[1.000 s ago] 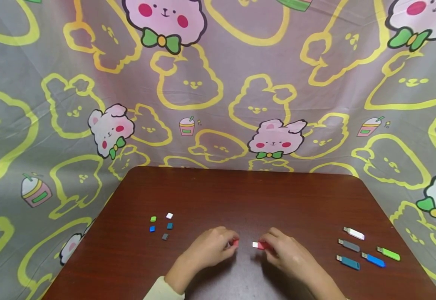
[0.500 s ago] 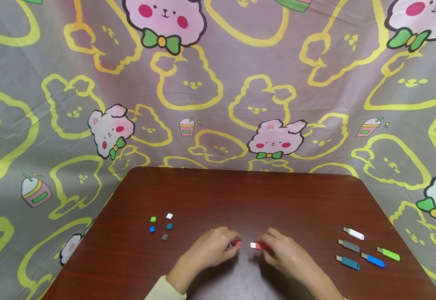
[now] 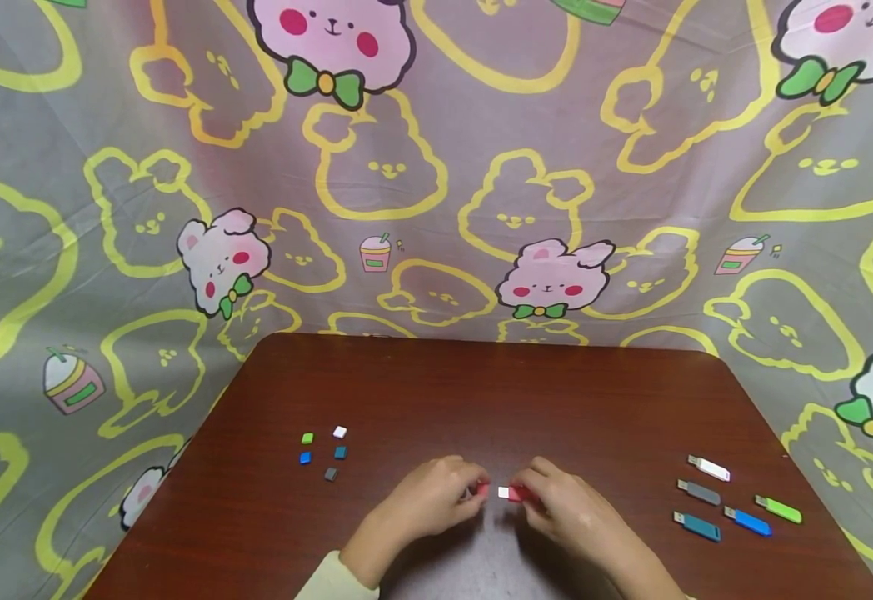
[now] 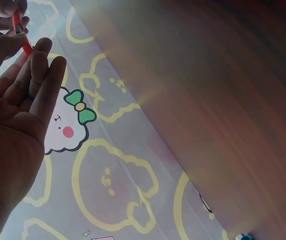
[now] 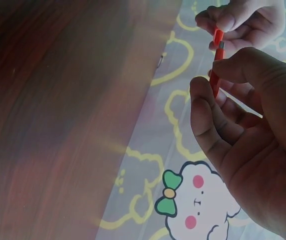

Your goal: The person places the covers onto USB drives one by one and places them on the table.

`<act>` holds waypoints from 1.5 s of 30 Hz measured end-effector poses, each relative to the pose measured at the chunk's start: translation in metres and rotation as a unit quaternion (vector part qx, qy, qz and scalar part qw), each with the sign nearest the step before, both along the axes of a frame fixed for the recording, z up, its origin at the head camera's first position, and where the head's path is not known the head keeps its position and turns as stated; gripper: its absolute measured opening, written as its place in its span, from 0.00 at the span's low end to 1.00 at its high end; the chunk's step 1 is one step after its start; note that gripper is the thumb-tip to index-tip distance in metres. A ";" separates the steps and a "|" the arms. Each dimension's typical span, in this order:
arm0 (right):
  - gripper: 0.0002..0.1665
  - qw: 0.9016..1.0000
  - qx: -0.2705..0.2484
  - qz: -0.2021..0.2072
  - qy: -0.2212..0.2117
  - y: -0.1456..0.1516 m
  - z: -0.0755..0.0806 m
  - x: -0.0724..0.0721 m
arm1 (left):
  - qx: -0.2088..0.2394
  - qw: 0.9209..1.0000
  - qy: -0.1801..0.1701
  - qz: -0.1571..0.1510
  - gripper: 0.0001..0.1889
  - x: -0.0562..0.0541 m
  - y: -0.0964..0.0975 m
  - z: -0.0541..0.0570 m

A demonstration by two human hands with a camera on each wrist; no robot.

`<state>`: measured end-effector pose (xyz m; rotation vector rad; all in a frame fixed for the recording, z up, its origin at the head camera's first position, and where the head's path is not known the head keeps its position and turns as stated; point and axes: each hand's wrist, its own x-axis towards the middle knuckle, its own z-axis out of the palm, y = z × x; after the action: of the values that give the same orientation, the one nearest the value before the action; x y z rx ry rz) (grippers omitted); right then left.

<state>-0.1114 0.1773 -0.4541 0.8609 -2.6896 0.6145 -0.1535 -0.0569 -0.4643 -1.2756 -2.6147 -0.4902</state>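
Note:
My left hand (image 3: 432,498) pinches a small red USB cap (image 3: 484,489) between thumb and fingers near the table's front middle. Facing it, my right hand (image 3: 567,504) pinches a red USB flash drive (image 3: 516,494), its metal plug pointing left at the cap. A narrow gap separates plug and cap in the head view. In the right wrist view the plug of the red drive (image 5: 216,75) stands close to the cap (image 5: 218,36), roughly in line. Fingers partly hide both pieces.
On the left of the brown table (image 3: 436,392) lie several loose caps, among them a green cap (image 3: 307,438) and a grey cap (image 3: 331,474). Several uncapped drives lie at the right, including a blue drive (image 3: 747,521). A patterned cloth (image 3: 436,208) hangs around the table.
My left hand has moved a little to the right with the red cap, and my right hand slightly left with the red drive. The gap between them has narrowed.

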 end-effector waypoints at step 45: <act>0.17 1.000 0.001 0.009 0.024 -0.008 -0.003 0.001 | -0.006 1.000 0.026 -0.009 0.07 0.004 0.007 -0.001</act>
<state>-0.1107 0.1695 -0.4576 0.8902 -2.6436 0.5878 -0.1497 -0.0499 -0.4652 -1.2989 -2.5705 -0.4383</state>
